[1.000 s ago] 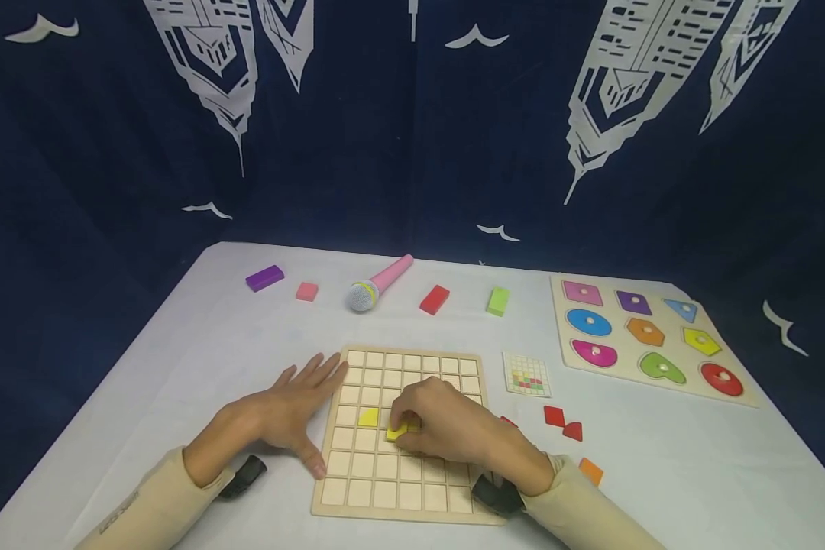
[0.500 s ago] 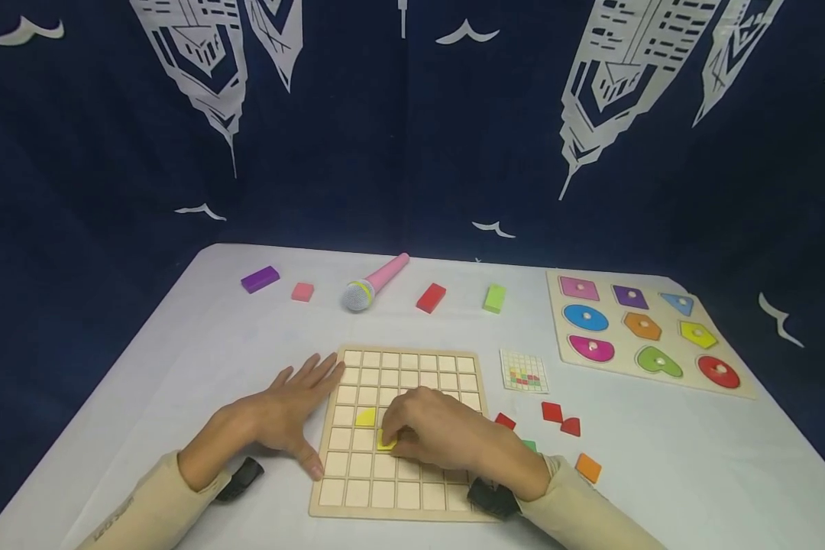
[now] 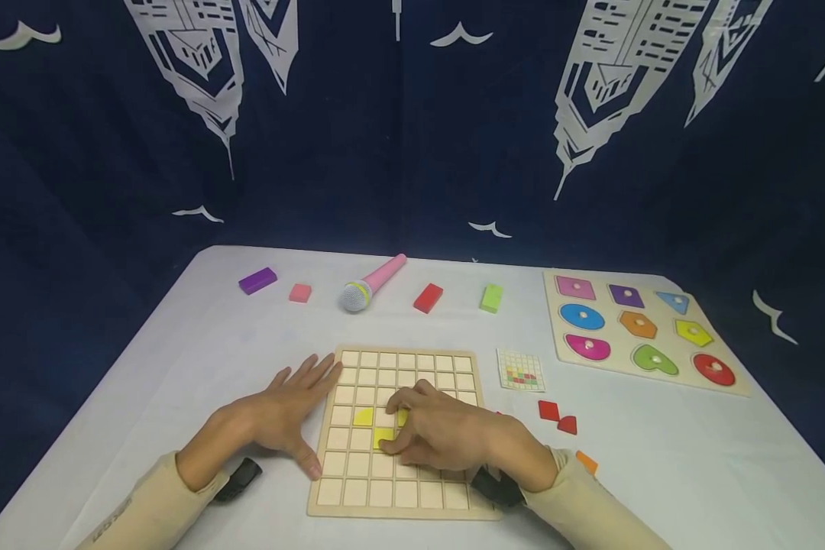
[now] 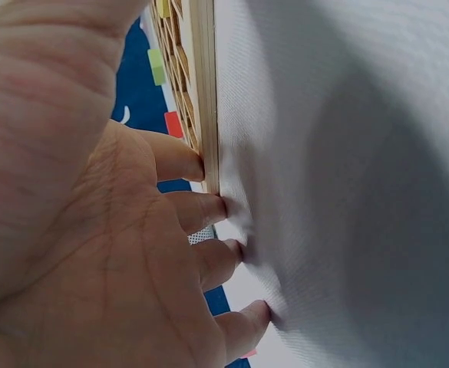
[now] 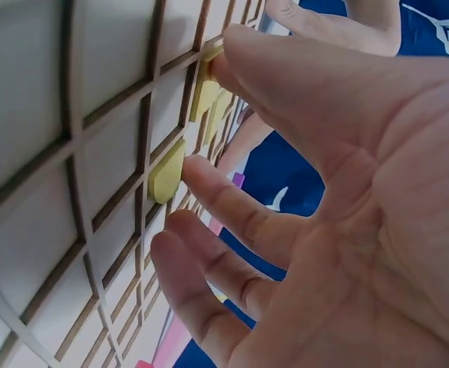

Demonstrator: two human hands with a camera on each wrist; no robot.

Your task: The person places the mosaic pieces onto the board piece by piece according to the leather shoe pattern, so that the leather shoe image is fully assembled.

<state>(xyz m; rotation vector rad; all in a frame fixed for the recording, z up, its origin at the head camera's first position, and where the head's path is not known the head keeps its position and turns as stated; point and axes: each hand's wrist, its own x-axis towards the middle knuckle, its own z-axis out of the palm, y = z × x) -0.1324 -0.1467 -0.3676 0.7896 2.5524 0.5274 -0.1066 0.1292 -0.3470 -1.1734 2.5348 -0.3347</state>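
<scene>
A wooden grid board lies on the table in the head view. My left hand rests on the table along its left side, fingers straight and spread, with the thumb at the board's edge. Over the board, my right hand has its fingers apart; the thumb touches a yellow square tile that sits in a cell. One yellow tile with a rounded corner sits up and to the left of it. Another yellow rounded tile is near the right index fingertip, partly hidden in the head view.
Right of the board lie a small pattern card, red tiles and an orange tile. A shape puzzle is at the far right. Along the back are a pink microphone and several coloured blocks.
My right hand has set the yellow square tile into a cell and let go, its fingers spreading from a pinch. My left hand stays at the board's left edge.
</scene>
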